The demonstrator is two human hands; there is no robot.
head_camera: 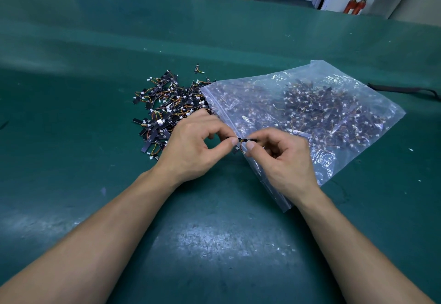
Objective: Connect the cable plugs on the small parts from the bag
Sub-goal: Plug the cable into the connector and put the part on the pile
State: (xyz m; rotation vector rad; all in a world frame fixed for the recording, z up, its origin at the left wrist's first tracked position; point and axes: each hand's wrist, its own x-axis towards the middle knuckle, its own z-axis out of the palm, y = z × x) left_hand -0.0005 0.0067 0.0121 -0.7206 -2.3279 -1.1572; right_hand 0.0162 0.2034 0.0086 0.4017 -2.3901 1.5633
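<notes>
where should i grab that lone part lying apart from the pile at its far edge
Pinch the lone part by its black strip, coming straight down from above and closing across its narrow sides. It lies flat on the mat, apart from the pile, so there is room around it. The thin wire and white plug look floppy and would likely give less control.

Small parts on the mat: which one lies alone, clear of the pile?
The part just past the far edge of the pile. Green mat surrounds it, whereas the others overlap.
</notes>
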